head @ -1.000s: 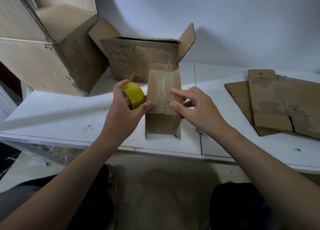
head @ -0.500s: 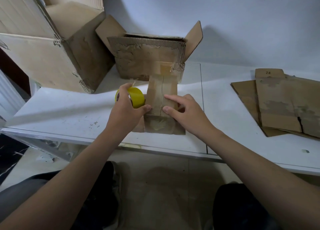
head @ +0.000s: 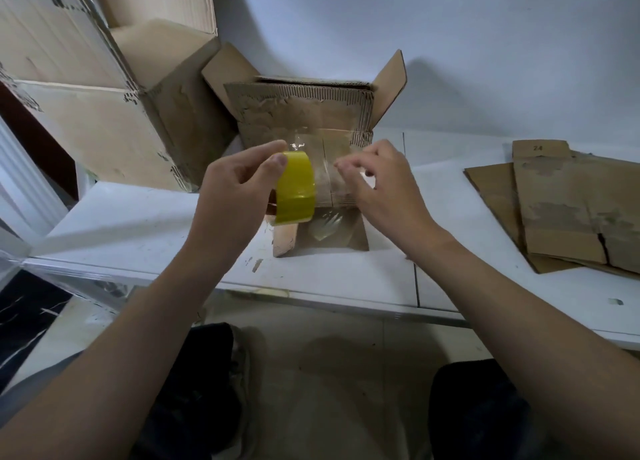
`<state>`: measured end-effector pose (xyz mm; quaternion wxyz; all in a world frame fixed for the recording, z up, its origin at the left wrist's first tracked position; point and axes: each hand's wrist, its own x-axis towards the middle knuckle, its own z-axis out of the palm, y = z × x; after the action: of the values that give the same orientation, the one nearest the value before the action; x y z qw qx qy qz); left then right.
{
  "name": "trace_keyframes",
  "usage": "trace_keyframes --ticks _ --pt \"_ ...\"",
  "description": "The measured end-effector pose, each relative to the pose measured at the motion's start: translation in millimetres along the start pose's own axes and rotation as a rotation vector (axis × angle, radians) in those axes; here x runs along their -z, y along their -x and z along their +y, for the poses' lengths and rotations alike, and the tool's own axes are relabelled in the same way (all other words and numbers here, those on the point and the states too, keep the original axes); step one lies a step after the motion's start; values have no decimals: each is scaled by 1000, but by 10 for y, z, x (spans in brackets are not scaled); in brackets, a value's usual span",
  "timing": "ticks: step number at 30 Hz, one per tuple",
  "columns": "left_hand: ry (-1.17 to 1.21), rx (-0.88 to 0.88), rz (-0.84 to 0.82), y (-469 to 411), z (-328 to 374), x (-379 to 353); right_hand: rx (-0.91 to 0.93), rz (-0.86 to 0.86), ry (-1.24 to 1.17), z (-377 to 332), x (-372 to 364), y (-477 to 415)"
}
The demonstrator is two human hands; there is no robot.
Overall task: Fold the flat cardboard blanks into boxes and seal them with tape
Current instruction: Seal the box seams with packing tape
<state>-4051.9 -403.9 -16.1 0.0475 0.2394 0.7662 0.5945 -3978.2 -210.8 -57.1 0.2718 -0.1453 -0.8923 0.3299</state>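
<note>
A small folded cardboard box (head: 334,189) stands on the white table (head: 145,224), its flap seam facing me. My left hand (head: 235,186) grips a yellow tape roll (head: 296,191) just left of the box, lifted off the table. A clear strip of tape (head: 313,151) stretches from the roll to my right hand (head: 381,182), whose fingertips pinch its free end above the box. A shiny piece of tape shows on the box's lower front face (head: 325,229).
A worn open carton (head: 304,113) stands right behind the small box, and a big open carton (head: 104,92) sits at the back left. Flat cardboard blanks (head: 568,210) lie stacked on the table at the right. The table edge runs just before my knees.
The left hand lifted the roll up off the box side. The right hand left the box top and took the tape end, pulling a strip out across the box.
</note>
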Motion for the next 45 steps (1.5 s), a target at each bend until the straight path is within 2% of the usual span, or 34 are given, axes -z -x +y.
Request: trace_keyframes --ticks 2,4,6,8,11,13,16,18,25,31,37,45 --pt "61 0 2 68 65 -10 34 30 -194 -246 151 104" --pt "133 5 -36 166 144 -28 -14 -93 -352 -463 263 246" --pt "233 33 -93 273 230 -69 -32 -185 -347 -581 297 381" --pt "265 50 -105 359 264 -114 -3 -157 -324 -624 297 477" --pt "166 20 9 386 171 -128 38 -91 -347 -622 360 551" --pt "157 77 37 397 136 -119 92 -126 -280 -591 400 610" --pt "278 216 -55 479 136 -163 195 -226 -135 -529 444 712" --pt "256 252 -66 502 118 -177 240 -272 -46 -483 491 751" --pt "207 218 -83 550 82 -180 371 -285 48 -319 685 826" --pt "177 188 45 480 47 -246 428 -256 85 -91 764 648" --pt "173 224 98 351 -30 -227 459 -284 205 202 841 473" --pt "178 307 90 170 -215 -217 521 -332 244 475 775 267"
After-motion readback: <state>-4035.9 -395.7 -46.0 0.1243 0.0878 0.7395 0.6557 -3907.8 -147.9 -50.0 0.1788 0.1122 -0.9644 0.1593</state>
